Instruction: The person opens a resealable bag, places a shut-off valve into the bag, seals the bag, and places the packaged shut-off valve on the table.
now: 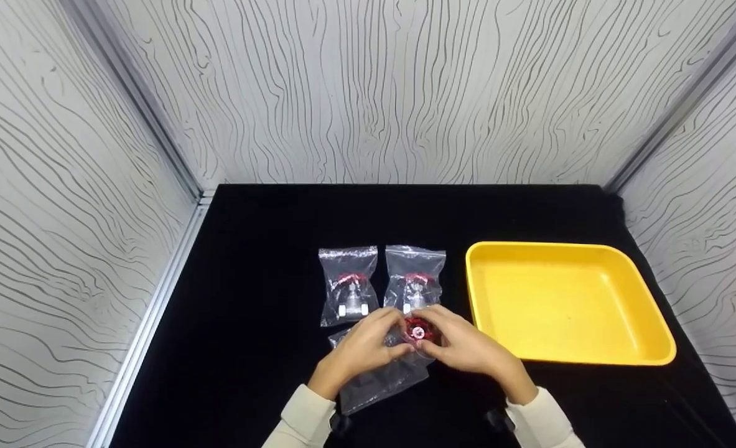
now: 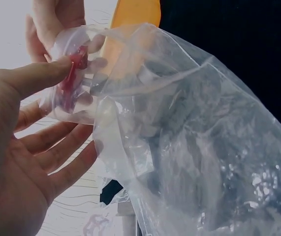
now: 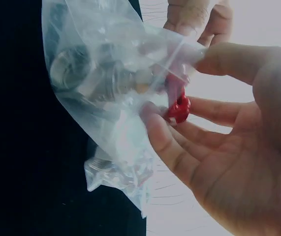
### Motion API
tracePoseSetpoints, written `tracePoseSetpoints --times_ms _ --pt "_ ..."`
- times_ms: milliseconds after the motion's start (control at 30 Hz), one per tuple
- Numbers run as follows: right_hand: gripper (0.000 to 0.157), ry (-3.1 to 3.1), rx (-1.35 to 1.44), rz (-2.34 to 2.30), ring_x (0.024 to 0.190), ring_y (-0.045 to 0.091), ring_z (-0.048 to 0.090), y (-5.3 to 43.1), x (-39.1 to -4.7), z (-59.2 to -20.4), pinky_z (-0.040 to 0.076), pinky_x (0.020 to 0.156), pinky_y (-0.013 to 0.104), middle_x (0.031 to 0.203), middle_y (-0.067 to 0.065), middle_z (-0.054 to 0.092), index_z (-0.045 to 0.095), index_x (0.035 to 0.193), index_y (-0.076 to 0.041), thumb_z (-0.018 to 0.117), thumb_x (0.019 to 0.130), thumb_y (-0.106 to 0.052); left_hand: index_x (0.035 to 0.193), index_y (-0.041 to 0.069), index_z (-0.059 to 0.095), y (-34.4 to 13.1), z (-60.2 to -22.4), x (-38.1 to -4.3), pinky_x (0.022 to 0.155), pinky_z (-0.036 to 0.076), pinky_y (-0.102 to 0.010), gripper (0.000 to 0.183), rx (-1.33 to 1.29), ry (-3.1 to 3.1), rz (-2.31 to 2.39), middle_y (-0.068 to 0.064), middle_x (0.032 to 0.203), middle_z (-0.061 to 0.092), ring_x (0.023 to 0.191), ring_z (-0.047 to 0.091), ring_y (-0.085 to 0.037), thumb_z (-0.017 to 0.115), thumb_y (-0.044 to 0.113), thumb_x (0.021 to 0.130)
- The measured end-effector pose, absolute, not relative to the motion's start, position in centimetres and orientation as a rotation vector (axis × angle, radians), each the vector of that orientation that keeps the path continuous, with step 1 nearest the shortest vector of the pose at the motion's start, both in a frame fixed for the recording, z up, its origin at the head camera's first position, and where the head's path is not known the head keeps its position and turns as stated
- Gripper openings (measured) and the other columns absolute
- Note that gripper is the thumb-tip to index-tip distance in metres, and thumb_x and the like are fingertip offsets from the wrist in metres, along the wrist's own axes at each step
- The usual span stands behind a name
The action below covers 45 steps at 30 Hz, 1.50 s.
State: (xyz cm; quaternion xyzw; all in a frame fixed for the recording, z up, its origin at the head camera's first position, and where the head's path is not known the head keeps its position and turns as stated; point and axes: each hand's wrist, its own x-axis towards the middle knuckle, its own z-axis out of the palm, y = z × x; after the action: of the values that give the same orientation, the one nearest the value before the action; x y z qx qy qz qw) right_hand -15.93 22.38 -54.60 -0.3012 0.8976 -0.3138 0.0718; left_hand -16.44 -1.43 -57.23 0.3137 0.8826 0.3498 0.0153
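Both hands grip a clear plastic bag (image 1: 383, 382) that holds a metal valve (image 3: 113, 83) with a red handwheel (image 1: 417, 331). My left hand (image 1: 368, 345) has its thumb on the film by the wheel's edge, fingers spread below, in the left wrist view. On the other side my right hand (image 1: 470, 348) holds the wheel's rim through the bag between thumb and fingers. The red wheel (image 2: 73, 81) faces up toward the head camera, film stretched over it. The valve body hangs below inside the bag, hidden by the hands in the head view.
Two more clear bags, a left one (image 1: 330, 280) and a right one (image 1: 399, 264), lie just beyond the hands, each with a red-wheeled valve inside. A yellow tray (image 1: 548, 298) stands at right on the black cloth (image 1: 249, 298). Patterned white panels (image 1: 368, 93) enclose the table.
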Motion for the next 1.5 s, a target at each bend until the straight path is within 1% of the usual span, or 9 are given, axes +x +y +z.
tracePoseSetpoints --times_ms 133,233,400,500,700,800,933,1233,1500 --pt "0.066 2.718 -0.808 -1.065 0.110 0.020 0.069 22.4 -15.2 -55.4 0.062 0.098 0.044 0.136 0.011 0.066 0.057 0.145 -0.003 0.078 0.097 -0.043 0.106 0.017 0.067 -1.4 -57.2 -16.5 0.094 0.059 -0.025 0.023 0.968 2.737 1.087 0.004 0.109 0.068 0.099 0.064 -0.007 0.082 0.029 0.094" --pt "0.067 2.742 -0.767 -1.151 0.105 0.018 0.070 22.3 -14.8 -56.0 0.063 0.091 0.038 0.129 0.010 0.069 0.055 0.139 -0.007 0.088 0.089 -0.036 0.106 0.017 0.066 -1.4 -57.0 -16.6 0.095 0.059 -0.026 0.022 0.958 2.727 1.092 0.004 0.109 0.068 0.100 0.064 -0.007 0.082 0.027 0.094" --pt "0.050 2.845 -0.791 -1.192 0.099 0.013 0.067 22.0 -14.3 -56.8 0.062 0.084 0.031 0.117 0.002 0.069 0.060 0.121 -0.010 0.091 0.083 -0.013 0.110 0.015 0.065 -1.5 -57.0 -16.8 0.090 0.058 -0.026 0.020 0.966 2.729 1.106 0.001 0.107 0.069 0.098 0.064 -0.012 0.074 0.012 0.092" --pt "0.045 2.885 -0.808 -1.180 0.098 0.011 0.066 21.8 -14.2 -57.0 0.060 0.084 0.031 0.118 0.000 0.069 0.063 0.117 -0.011 0.091 0.081 -0.009 0.114 0.012 0.064 -1.5 -57.1 -17.0 0.089 0.058 -0.028 0.029 0.987 2.745 1.098 -0.002 0.109 0.070 0.099 0.064 -0.014 0.066 0.003 0.087" --pt "0.044 2.918 -0.845 -1.180 0.100 0.012 0.067 21.8 -14.2 -57.3 0.061 0.086 0.032 0.121 0.001 0.071 0.065 0.116 -0.010 0.090 0.080 -0.007 0.119 0.011 0.067 -1.2 -57.3 -18.3 0.102 0.058 -0.033 0.035 1.016 2.755 1.066 -0.004 0.117 0.072 0.113 0.067 -0.018 0.059 -0.007 0.090" --pt "0.043 2.917 -0.855 -1.205 0.104 0.015 0.069 21.8 -14.2 -57.4 0.062 0.088 0.034 0.124 0.004 0.071 0.065 0.115 -0.009 0.089 0.080 -0.006 0.119 0.011 0.068 -1.1 -57.5 -19.0 0.103 0.058 -0.033 0.038 1.028 2.758 1.052 -0.003 0.118 0.072 0.113 0.067 -0.019 0.059 -0.010 0.089" --pt "0.041 2.904 -0.839 -1.252 0.112 0.019 0.067 21.9 -14.1 -57.5 0.062 0.091 0.034 0.132 0.008 0.066 0.065 0.112 -0.010 0.089 0.079 -0.004 0.123 0.013 0.071 -0.9 -57.8 -19.9 0.106 0.057 -0.034 0.042 1.078 2.758 0.979 -0.003 0.122 0.072 0.116 0.067 -0.019 0.060 -0.009 0.089" --pt "0.036 2.842 -0.845 -1.291 0.110 0.016 0.067 22.0 -14.0 -57.5 0.062 0.094 0.032 0.135 0.005 0.063 0.071 0.116 -0.015 0.088 0.085 -0.011 0.121 0.014 0.075 -0.3 -58.2 -20.6 0.106 0.057 -0.034 0.032 1.108 2.746 0.848 -0.003 0.122 0.073 0.117 0.068 -0.019 0.063 -0.001 0.095" --pt "0.032 2.806 -0.903 -1.437 0.096 0.016 0.069 22.4 -13.8 -58.1 0.062 0.084 0.028 0.127 0.005 0.062 0.075 0.118 -0.015 0.088 0.089 -0.017 0.118 0.012 0.075 -0.7 -58.4 -20.6 0.106 0.056 -0.030 0.021 1.117 2.719 0.955 0.000 0.118 0.076 0.115 0.070 -0.015 0.064 0.005 0.102"
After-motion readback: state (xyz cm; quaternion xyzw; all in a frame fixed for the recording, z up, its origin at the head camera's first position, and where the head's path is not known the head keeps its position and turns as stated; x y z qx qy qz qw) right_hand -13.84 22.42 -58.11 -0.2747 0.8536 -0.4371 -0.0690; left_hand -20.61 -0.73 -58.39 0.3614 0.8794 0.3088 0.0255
